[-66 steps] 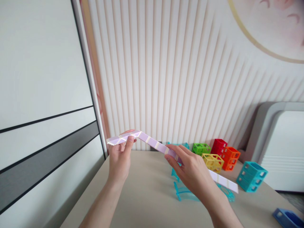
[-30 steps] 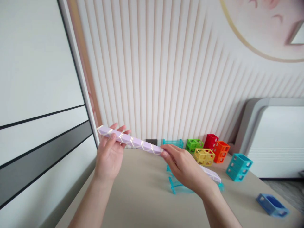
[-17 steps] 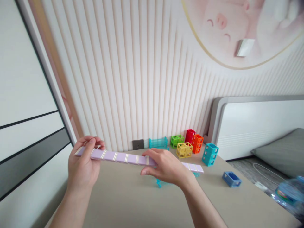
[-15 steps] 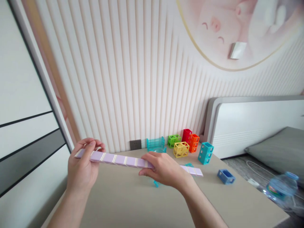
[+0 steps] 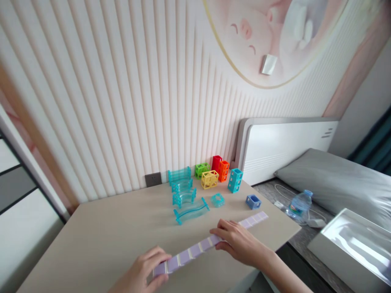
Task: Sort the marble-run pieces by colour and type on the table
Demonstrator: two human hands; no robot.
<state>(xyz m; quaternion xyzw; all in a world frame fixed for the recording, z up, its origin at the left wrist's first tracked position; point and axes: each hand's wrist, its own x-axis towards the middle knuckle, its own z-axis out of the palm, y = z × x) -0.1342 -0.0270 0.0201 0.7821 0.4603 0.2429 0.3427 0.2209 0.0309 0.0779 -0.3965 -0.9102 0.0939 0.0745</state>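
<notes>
A long, flat purple strip [image 5: 191,253] with white cross lines slants over the table, its near end at the left and its far end at the right. My left hand [image 5: 148,266] grips the near end between thumb and fingers. Farther along, my right hand [image 5: 233,240] is closed round the strip beyond its middle. Whether the strip touches the tabletop, I cannot tell. Beyond it lie clear teal curved pieces [image 5: 192,211] in a row and a small clear teal ring-like piece [image 5: 218,200]. Past the strip's far end is a blue block frame [image 5: 253,202].
Along the back of the table [image 5: 106,236] stand green [image 5: 202,170], yellow [image 5: 209,179], red [image 5: 216,163], orange [image 5: 224,171] and teal [image 5: 235,180] block frames. A black socket [image 5: 153,179] is on the wall. Right of the table are a water bottle [image 5: 300,203] and a white box [image 5: 351,248].
The strip, held in both hands, has come down and tilted so its left end is nearer. The view has swung right, bringing the teal curved pieces and the white box into sight.
</notes>
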